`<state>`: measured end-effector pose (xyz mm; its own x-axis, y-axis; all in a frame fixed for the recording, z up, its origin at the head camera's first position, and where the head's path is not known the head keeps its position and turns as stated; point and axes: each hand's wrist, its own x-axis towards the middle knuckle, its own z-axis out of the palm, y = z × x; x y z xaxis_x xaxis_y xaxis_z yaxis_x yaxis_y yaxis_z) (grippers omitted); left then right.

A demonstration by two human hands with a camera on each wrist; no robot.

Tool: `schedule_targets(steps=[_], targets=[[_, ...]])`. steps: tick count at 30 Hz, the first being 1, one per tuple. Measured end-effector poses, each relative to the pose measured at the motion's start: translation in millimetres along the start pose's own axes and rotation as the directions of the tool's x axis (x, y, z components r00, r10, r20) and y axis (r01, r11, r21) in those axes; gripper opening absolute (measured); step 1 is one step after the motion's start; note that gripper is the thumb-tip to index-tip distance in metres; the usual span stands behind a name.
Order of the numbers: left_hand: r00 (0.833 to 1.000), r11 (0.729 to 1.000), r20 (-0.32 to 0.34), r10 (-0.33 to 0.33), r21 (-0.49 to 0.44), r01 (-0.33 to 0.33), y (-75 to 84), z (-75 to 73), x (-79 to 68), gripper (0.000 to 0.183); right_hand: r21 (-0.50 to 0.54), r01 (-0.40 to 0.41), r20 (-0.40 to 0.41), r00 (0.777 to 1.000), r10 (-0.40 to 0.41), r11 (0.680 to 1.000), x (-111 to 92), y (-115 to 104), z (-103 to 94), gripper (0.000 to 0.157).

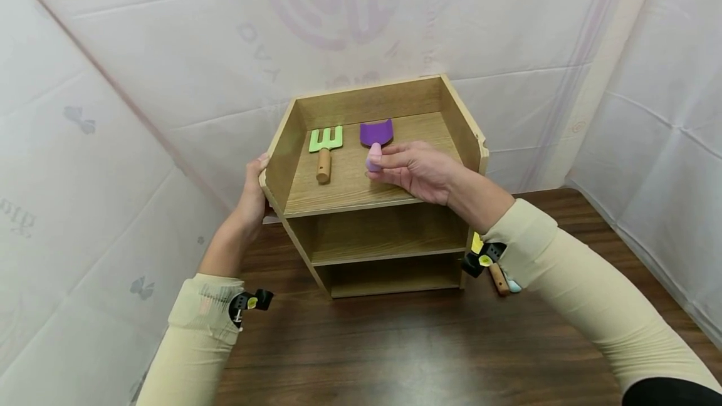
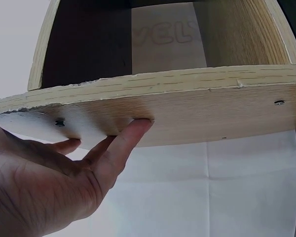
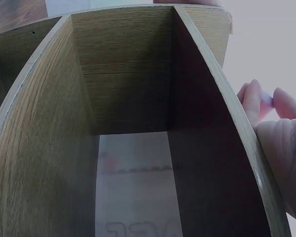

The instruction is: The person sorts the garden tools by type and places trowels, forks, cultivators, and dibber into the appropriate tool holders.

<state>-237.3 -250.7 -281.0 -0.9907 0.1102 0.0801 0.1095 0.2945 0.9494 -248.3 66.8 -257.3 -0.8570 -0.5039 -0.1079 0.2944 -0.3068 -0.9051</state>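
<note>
A small wooden shelf unit (image 1: 389,205) stands on the table. On its top board lie a toy fork (image 1: 324,155) with green tines and a wooden handle, and a toy shovel (image 1: 376,133) with a purple blade. My right hand (image 1: 423,171) pinches the shovel's pink-lilac handle between thumb and fingers; in the right wrist view a bit of the handle (image 3: 266,102) shows between the fingertips. At the shelf's left side, my left hand (image 1: 254,196) rests with its fingers against the outer panel (image 2: 202,113). The left wrist view shows those fingers (image 2: 130,136) touching the wood from outside.
Two open compartments (image 1: 389,234) lie below the top board. Right of the shelf, partly behind my right sleeve, is a tool with a wooden handle (image 1: 499,279) beside a light blue piece (image 1: 514,286). White printed sheeting (image 1: 361,30) surrounds the brown table (image 1: 361,356).
</note>
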Motion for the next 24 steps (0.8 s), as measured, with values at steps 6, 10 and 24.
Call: schedule_targets(steps=[6, 10, 24], targets=[[1.0, 1.0, 0.0, 0.005, 0.006, -0.005, 0.0, -1.7, -0.2, 0.064, 0.0, 0.022, 0.0, 1.0, -0.022, 1.0, 0.9, 0.5, 2.6, 0.055], [1.0, 1.0, 0.005, 0.004, 0.015, -0.004, -1.0, -1.2, 0.7, 0.062, 0.001, 0.037, -0.005, 0.999, -0.037, 0.999, 0.5, 0.9, 1.6, 0.052], [1.0, 1.0, 0.007, 0.021, 0.019, -0.022, -2.0, -2.3, -0.2, 0.069, 0.015, 0.047, 0.024, 0.999, -0.048, 0.999, -2.7, 1.3, -0.6, 0.069]])
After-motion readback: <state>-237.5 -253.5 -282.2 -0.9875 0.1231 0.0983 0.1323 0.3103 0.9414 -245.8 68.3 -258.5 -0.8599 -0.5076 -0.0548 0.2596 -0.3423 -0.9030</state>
